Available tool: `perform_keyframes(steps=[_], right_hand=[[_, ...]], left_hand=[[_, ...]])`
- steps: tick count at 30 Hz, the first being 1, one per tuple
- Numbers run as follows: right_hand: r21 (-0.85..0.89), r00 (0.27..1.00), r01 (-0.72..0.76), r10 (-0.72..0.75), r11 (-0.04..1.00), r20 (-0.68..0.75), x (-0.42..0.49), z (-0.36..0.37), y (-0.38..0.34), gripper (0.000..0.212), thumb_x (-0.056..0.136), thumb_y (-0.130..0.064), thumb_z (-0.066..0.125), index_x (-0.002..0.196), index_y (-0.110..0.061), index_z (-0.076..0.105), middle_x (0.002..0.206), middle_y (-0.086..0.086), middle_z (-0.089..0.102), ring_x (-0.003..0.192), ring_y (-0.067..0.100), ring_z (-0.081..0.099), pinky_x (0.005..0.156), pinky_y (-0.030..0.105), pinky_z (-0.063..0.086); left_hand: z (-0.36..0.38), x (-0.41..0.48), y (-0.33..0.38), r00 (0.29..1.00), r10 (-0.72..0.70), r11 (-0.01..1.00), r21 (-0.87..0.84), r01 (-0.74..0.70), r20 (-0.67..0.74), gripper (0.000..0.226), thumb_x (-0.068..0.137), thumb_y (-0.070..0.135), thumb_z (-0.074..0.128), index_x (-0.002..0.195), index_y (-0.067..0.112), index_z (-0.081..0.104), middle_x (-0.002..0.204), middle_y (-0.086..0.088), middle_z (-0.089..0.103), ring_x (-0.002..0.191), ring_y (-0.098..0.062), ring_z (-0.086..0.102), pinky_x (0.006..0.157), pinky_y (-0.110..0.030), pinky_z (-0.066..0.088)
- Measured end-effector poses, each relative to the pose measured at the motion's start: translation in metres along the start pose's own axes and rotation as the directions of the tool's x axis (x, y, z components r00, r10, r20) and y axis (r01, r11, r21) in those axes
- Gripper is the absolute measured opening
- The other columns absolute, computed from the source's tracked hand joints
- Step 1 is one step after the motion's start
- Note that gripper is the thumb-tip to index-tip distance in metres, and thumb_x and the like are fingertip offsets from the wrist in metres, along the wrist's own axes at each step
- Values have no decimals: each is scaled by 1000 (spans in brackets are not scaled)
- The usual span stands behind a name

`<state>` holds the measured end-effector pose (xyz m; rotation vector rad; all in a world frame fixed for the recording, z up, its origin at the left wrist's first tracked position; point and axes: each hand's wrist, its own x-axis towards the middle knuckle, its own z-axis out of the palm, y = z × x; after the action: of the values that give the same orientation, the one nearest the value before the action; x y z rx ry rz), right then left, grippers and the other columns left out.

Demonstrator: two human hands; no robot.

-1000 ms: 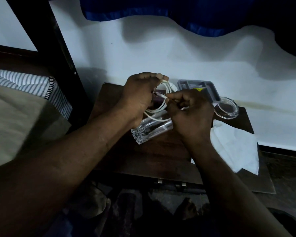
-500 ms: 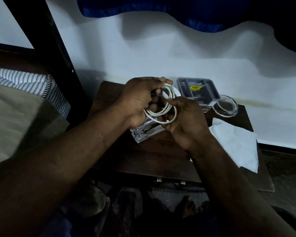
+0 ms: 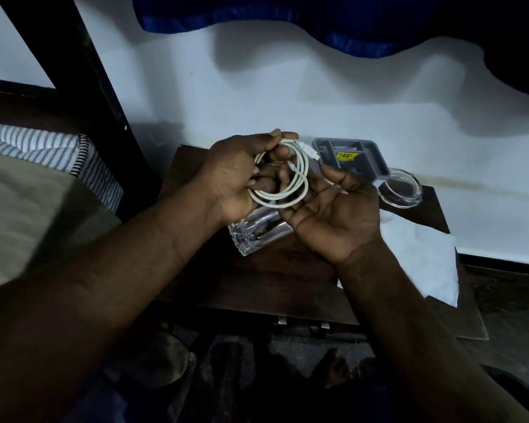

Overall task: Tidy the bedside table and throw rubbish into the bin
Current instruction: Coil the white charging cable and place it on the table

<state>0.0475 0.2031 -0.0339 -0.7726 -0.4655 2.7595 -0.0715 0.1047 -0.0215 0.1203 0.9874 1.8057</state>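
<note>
Above the counter [image 3: 257,279], left hand [image 3: 235,175] pinches the coiled white cable [image 3: 287,178]; right hand [image 3: 333,215] open-palmed; limp, springy loops likely want gripping where they cross

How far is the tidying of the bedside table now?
Done: the white cable is coiled. In hand: the left hand holds the coil; the right hand is open beside it. Left: the glass, grey tray, clear lid and white tissue lie on the table.
</note>
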Motion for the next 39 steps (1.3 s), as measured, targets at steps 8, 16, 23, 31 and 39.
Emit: perform_keyframes(steps=[8, 16, 23, 31, 39], right_hand=[[-101, 957, 150, -170, 983, -235, 9, 2, 2, 17, 96, 9, 53, 102, 4, 68, 92, 16, 72, 81, 20, 70, 82, 30, 61], [-229, 791, 477, -528, 849, -310, 10, -14, -19, 29, 93, 11, 53, 106, -14, 60, 84, 6, 69, 74, 14, 68, 66, 22, 53], [-549, 624, 699, -766, 458, 156, 4, -6, -11, 28, 77, 6, 75, 98, -11, 67, 87, 3, 76, 87, 19, 70, 81, 32, 55], [-838, 623, 543, -644, -53, 445, 5, -9, 7, 14, 86, -13, 81, 96, -23, 78, 94, -5, 79, 88, 10, 76, 84, 39, 62], [-905, 704, 423, -617, -32, 351, 4, -8, -2, 17, 81, -13, 86, 90, -22, 75, 85, -8, 76, 75, -1, 68, 70, 14, 52]], left_hand=[[-2, 1, -4, 995, -71, 997, 9, 70, 70, 26, 101, 13, 52, 125, 5, 58, 72, 1, 52, 39, -2, 26, 32, -12, 22], [-4, 0, -7, 995, 76, 969, 239, -59, -64, 27, 100, 12, 54, 119, -1, 69, 68, 2, 51, 42, -3, 25, 37, -16, 17], [-2, 3, -11, 926, 310, 872, 454, -185, -217, 21, 99, 10, 57, 106, 6, 77, 68, 0, 60, 41, -2, 47, 39, -13, 27], [2, 0, -13, 951, 278, 897, 392, -205, -138, 25, 93, -2, 50, 84, 6, 72, 64, -10, 50, 47, -14, 40, 41, -14, 22], [-1, 1, -13, 963, 256, 866, 463, -189, -87, 27, 98, 1, 47, 91, 1, 73, 57, -3, 36, 42, -10, 25, 46, -16, 19]])
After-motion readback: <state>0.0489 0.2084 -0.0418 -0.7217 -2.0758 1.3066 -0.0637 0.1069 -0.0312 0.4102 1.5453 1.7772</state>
